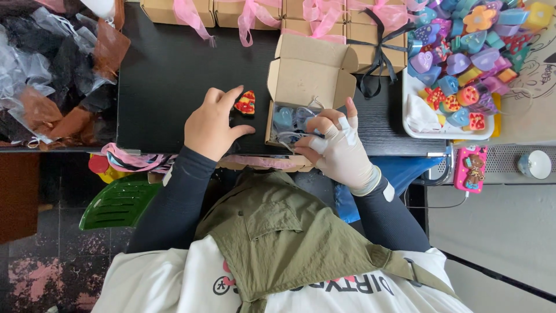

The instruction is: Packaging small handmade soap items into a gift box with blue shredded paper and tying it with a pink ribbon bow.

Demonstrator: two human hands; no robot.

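My gloved right hand (pixel 339 148) pinches a clear bag of pale blue pieces (pixel 289 123), holding it inside the open cardboard box (pixel 310 75). My bare left hand (pixel 211 124) lies loosely open on the black table (pixel 162 75), fingertips touching a red-and-yellow piece (pixel 246 103) just left of the box. A white tray (pixel 425 128) heaped with colourful pieces sits to the right.

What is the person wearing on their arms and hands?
Both arms have long, snug, dark navy sleeves down to the wrists. The left hand is bare. The right hand wears a thin, pale whitish glove with a rolled cuff, and some fingertips poke out where the glove is cut off. No rings or watch show.
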